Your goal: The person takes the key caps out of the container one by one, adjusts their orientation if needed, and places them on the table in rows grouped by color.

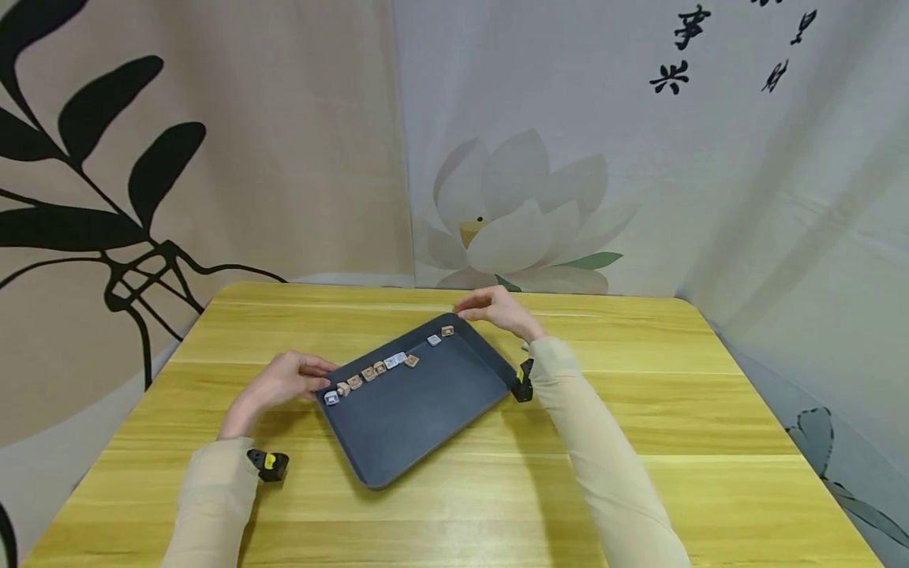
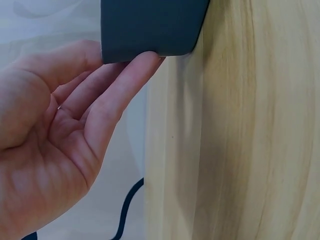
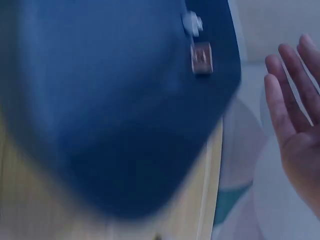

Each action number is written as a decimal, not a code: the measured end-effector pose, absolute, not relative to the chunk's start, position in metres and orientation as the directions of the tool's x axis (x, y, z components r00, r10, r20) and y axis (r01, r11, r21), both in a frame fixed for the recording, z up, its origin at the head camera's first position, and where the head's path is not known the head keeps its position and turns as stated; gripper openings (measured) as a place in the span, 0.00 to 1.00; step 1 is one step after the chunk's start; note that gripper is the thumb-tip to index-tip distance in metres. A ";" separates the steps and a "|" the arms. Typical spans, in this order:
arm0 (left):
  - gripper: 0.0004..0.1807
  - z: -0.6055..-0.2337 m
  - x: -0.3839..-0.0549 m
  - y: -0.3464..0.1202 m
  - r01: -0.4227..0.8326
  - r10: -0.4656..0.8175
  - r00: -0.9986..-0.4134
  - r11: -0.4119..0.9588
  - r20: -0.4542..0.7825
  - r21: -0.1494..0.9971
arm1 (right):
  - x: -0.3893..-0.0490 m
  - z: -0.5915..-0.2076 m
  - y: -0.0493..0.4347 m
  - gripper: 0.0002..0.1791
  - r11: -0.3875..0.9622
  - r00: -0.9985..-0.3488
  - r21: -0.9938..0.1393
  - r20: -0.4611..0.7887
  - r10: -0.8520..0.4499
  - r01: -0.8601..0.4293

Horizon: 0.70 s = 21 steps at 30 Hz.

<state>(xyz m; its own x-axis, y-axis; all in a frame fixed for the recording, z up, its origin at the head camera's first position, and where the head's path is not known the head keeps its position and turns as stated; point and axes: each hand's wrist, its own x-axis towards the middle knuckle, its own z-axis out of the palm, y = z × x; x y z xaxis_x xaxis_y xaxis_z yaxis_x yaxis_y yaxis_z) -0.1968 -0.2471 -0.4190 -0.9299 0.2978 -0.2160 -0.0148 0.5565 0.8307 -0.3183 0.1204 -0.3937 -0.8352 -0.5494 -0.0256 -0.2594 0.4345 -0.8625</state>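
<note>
A dark grey rectangular tray (image 1: 426, 418) stands at an angle over the middle of the table. Small brown and white square pieces (image 1: 369, 373) lie in a row along its far side, and two more, one white (image 1: 434, 340) and one brown (image 3: 202, 58), sit close to the far right corner. My left hand (image 1: 287, 380) pinches the tray's left corner, its thumb at the rim and fingers underneath, as the left wrist view shows. By the far right corner is my right hand (image 1: 500, 309); the right wrist view has its fingers fairly straight and apart from the tray.
The tray is over a wooden table (image 1: 696, 442) with rounded far corners. Behind it hangs a printed curtain (image 1: 319, 158) with leaves and a lotus. A small white object (image 1: 525, 345) shows partly beside the right sleeve. Black wrist cameras sit on both wrists.
</note>
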 end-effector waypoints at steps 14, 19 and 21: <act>0.19 -0.421 -0.198 -0.248 -0.014 0.306 -0.929 0.539 -0.211 0.842 | -0.310 -0.411 0.050 0.15 0.464 -0.713 -0.835 -0.129 -0.689 -0.297; 0.19 -0.422 -0.199 -0.249 -0.014 0.309 -0.928 0.534 -0.210 0.846 | -0.308 -0.418 0.040 0.16 0.482 -0.687 -0.826 -0.170 -0.706 -0.291; 0.19 -0.423 -0.199 -0.249 -0.015 0.307 -0.928 0.536 -0.212 0.844 | -0.308 -0.419 0.038 0.16 0.490 -0.686 -0.820 -0.174 -0.706 -0.296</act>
<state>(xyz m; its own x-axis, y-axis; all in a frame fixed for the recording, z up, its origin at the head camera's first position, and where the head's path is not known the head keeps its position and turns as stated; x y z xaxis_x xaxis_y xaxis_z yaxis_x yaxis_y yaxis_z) -0.1994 -0.2491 -0.4226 -0.9281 0.3065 -0.2115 -0.0153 0.5362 0.8440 -0.3079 0.0377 -0.4189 -0.6864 -0.7063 -0.1736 -0.2965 0.4896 -0.8200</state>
